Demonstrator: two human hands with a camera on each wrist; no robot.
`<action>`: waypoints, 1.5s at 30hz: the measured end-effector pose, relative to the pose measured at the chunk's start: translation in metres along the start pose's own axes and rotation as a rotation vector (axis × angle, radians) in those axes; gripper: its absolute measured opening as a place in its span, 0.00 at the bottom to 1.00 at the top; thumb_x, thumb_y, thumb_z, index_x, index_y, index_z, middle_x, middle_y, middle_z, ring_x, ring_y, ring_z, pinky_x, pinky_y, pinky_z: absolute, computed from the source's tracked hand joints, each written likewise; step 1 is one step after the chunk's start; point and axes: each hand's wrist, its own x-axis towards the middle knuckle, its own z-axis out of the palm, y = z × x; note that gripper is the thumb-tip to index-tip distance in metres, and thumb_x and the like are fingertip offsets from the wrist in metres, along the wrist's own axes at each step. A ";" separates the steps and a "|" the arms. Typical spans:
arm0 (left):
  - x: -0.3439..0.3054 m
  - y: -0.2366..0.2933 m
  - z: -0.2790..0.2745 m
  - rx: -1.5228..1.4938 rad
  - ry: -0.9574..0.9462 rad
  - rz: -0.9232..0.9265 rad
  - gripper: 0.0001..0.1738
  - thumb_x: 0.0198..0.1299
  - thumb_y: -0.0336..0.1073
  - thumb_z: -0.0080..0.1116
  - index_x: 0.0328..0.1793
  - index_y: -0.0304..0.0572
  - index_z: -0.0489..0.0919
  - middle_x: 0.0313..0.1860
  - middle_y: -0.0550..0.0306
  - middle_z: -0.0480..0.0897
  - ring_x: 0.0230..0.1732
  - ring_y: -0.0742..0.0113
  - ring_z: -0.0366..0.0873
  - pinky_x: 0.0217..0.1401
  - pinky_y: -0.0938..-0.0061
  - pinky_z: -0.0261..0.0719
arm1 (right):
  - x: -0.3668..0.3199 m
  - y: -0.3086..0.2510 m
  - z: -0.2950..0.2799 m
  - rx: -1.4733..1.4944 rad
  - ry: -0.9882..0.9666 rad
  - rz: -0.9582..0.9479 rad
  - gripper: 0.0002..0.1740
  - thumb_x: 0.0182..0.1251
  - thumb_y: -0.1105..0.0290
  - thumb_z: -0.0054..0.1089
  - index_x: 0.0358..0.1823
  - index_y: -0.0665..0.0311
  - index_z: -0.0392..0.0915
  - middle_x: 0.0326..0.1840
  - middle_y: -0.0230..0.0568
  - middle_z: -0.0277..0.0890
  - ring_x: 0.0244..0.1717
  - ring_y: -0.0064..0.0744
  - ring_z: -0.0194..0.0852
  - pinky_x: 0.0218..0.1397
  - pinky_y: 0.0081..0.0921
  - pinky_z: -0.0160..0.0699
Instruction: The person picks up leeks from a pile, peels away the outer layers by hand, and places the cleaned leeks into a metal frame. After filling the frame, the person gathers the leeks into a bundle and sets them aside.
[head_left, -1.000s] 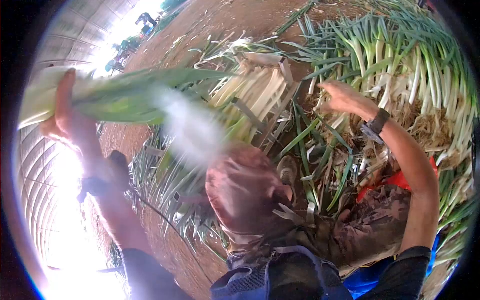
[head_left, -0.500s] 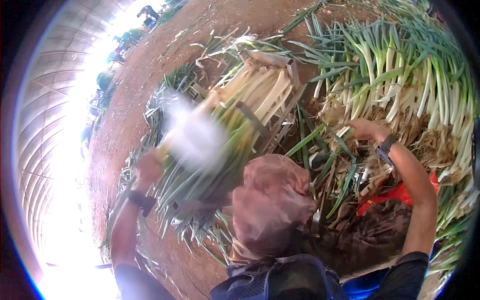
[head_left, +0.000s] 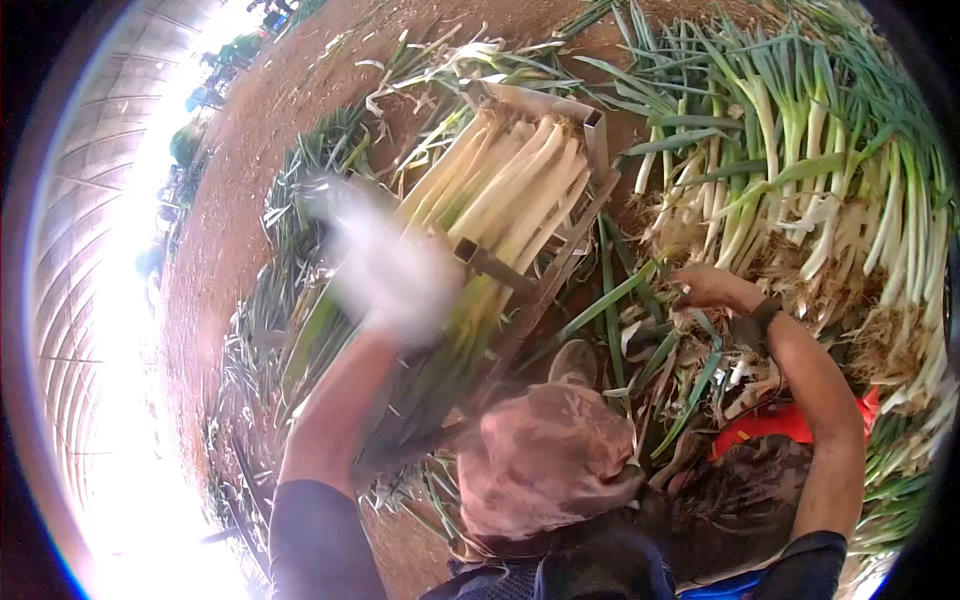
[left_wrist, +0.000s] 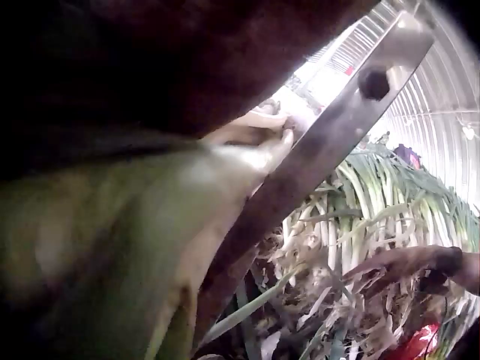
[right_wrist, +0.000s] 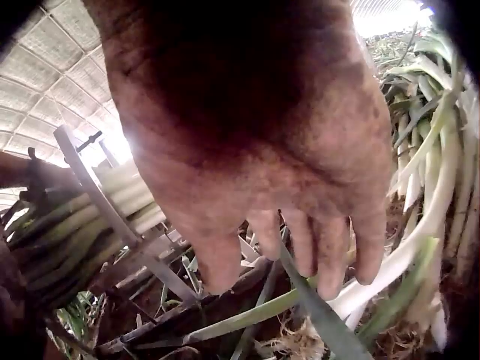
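Note:
A bundle of long green onions [head_left: 520,190] lies in a metal frame [head_left: 595,140], white stalks toward the far end. My left hand [head_left: 425,285] is over the middle of this bundle, beside an upright of the frame, partly covered by a white blur. In the left wrist view the dark hand [left_wrist: 210,67] sits close above the stalks, its fingers hidden; I cannot tell whether it grips any. My right hand [head_left: 715,287] hangs with relaxed fingers near the roots of a big onion pile [head_left: 800,200]. The right wrist view shows its fingers [right_wrist: 330,259] above loose leaves, holding nothing.
A person's knee in patterned trousers [head_left: 550,450] and a shoe [head_left: 575,362] are just below the frame. A red bag [head_left: 780,422] lies by the right forearm. Leafy onion tops [head_left: 310,180] lie left of the frame, and loose leaves [head_left: 610,300] right of it.
My left hand has swung a bunch of green onions from the upper left down to the frame, then moved right over the bundle. My right hand has lowered slightly, its fingers less outstretched.

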 end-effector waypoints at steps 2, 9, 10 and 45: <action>0.004 0.009 0.010 -0.011 0.033 -0.025 0.43 0.51 0.41 0.58 0.74 0.34 0.57 0.45 0.33 0.81 0.48 0.39 0.82 0.49 0.50 0.78 | 0.010 0.001 0.004 -0.004 0.000 0.005 0.34 0.57 0.55 0.70 0.62 0.66 0.75 0.55 0.59 0.78 0.58 0.57 0.75 0.62 0.44 0.73; -0.029 -0.002 -0.046 -0.201 -0.071 0.358 0.45 0.56 0.49 0.64 0.76 0.40 0.59 0.55 0.32 0.76 0.48 0.37 0.79 0.51 0.51 0.77 | 0.037 -0.065 -0.042 -0.154 0.224 0.056 0.25 0.66 0.58 0.61 0.58 0.67 0.76 0.50 0.58 0.79 0.52 0.57 0.78 0.58 0.48 0.75; -0.031 -0.013 -0.045 0.054 0.051 0.508 0.43 0.58 0.51 0.64 0.76 0.44 0.60 0.53 0.36 0.77 0.48 0.38 0.78 0.51 0.51 0.76 | 0.043 -0.072 -0.040 -0.055 0.431 -0.030 0.25 0.68 0.58 0.60 0.59 0.66 0.75 0.52 0.57 0.79 0.52 0.57 0.78 0.58 0.48 0.75; -0.064 -0.062 -0.054 -0.260 -0.141 0.497 0.36 0.51 0.40 0.69 0.66 0.35 0.74 0.59 0.37 0.77 0.62 0.41 0.74 0.67 0.59 0.69 | 0.009 -0.057 -0.045 -0.172 0.428 0.349 0.05 0.61 0.72 0.64 0.38 0.58 0.83 0.45 0.39 0.79 0.54 0.37 0.76 0.71 0.45 0.69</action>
